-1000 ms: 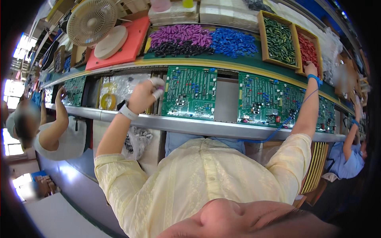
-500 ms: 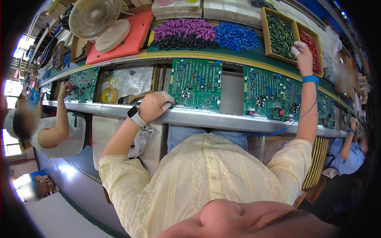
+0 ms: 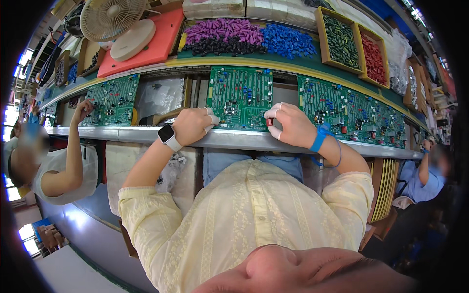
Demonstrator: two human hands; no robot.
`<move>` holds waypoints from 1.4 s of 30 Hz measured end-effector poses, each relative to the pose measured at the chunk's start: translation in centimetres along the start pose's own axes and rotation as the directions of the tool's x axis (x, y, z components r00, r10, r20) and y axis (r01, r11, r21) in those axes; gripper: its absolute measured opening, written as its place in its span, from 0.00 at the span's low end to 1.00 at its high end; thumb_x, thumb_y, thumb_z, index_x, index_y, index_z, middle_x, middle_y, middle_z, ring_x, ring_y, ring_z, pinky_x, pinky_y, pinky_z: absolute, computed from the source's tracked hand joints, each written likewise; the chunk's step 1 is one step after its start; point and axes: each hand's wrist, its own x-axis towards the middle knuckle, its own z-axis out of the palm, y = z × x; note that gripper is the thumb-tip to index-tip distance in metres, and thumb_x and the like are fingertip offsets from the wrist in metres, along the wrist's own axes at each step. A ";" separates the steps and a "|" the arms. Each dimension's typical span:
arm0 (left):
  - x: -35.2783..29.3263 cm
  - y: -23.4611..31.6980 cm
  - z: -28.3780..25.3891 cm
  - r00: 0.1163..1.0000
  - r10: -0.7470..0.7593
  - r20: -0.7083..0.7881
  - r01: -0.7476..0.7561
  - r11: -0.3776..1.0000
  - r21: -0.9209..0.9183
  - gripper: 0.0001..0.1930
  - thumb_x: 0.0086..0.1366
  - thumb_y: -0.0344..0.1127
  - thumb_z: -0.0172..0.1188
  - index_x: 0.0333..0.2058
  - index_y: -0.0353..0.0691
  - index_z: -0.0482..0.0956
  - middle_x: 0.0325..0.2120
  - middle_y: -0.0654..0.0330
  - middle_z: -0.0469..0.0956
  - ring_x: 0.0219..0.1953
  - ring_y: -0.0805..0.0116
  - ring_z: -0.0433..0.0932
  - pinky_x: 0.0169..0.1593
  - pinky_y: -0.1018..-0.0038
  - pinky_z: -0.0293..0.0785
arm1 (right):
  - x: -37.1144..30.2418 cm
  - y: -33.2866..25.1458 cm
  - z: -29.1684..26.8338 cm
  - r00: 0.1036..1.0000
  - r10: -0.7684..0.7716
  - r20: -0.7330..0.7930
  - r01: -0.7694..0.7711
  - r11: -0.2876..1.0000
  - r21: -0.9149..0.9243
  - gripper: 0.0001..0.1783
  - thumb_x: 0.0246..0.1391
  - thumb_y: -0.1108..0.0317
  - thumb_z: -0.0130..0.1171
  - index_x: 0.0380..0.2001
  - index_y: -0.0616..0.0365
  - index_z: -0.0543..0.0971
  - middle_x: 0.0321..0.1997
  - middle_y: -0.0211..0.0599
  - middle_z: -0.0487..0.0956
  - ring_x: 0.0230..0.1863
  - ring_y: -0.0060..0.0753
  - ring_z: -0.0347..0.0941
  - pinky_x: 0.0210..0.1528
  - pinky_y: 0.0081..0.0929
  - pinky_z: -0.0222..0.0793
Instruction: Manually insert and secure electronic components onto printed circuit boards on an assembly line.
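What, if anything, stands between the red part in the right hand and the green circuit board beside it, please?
Nothing visible: the right hand holds the red part by the lower right corner of the circuit board; contact is unclear.

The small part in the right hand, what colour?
The small part is red; head view.

Fan [image 3: 113, 20] left of component piles [image 3: 224, 31], boxes [image 3: 342, 67] right; circuit board [image 3: 242, 90] in front.
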 end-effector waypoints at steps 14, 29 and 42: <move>0.2 0.6 1.2 0.999 0.035 -0.015 -0.033 0.991 0.133 0.10 0.50 0.30 0.53 0.33 0.43 0.78 0.24 0.58 0.74 0.27 0.60 0.76 0.27 0.67 0.72 | 0.2 1.4 -0.5 0.981 0.176 0.087 -0.191 0.959 0.208 0.14 0.46 0.72 0.56 0.40 0.57 0.74 0.34 0.41 0.74 0.36 0.43 0.71 0.39 0.33 0.67; 7.9 -2.5 -2.2 0.892 -0.118 -0.437 -0.018 0.955 -0.296 0.12 0.54 0.29 0.59 0.38 0.36 0.75 0.33 0.53 0.75 0.34 0.60 0.76 0.38 0.72 0.72 | -0.9 1.2 1.3 0.983 0.183 -0.015 -0.183 0.983 0.006 0.15 0.39 0.70 0.63 0.36 0.53 0.77 0.33 0.35 0.74 0.40 0.39 0.67 0.44 0.35 0.59; 8.1 -5.1 1.1 0.747 -0.242 -0.619 0.047 0.948 -0.314 0.11 0.54 0.30 0.60 0.38 0.37 0.77 0.34 0.55 0.76 0.32 0.62 0.77 0.38 0.73 0.73 | -0.3 0.0 2.0 0.988 0.150 -0.022 -0.149 0.940 -0.306 0.10 0.34 0.69 0.62 0.26 0.54 0.79 0.31 0.32 0.75 0.38 0.37 0.66 0.48 0.34 0.56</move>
